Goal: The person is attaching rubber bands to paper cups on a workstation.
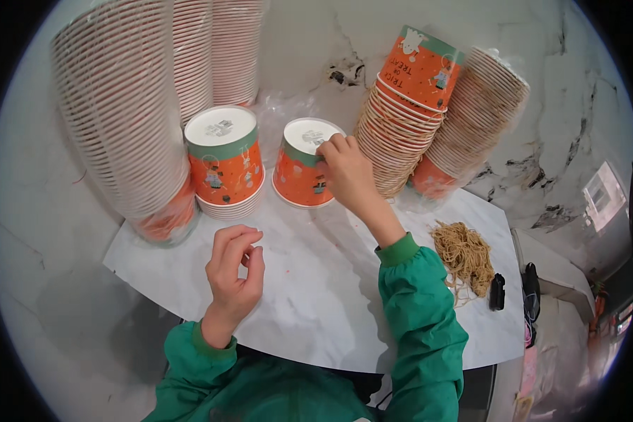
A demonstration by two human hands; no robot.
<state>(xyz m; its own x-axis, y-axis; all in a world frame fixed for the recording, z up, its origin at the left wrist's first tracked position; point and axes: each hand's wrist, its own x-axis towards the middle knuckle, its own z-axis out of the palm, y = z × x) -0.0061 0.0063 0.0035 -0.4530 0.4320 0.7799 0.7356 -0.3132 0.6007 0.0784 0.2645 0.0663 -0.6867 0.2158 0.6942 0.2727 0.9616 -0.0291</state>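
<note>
Upturned orange/green paper tub [299, 172] at fingertips of R hand [348, 169], bent by its R edge, can't tell if pinching; L hand [233, 273] half-curled, thumb apart from fingers, front-L of tub; nested tubs [225, 167] just L

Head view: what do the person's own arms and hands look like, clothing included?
Loose, creased green sleeves cover both forearms, gathered into snug green cuffs. The left hand and right hand are bare, without gloves.
</note>
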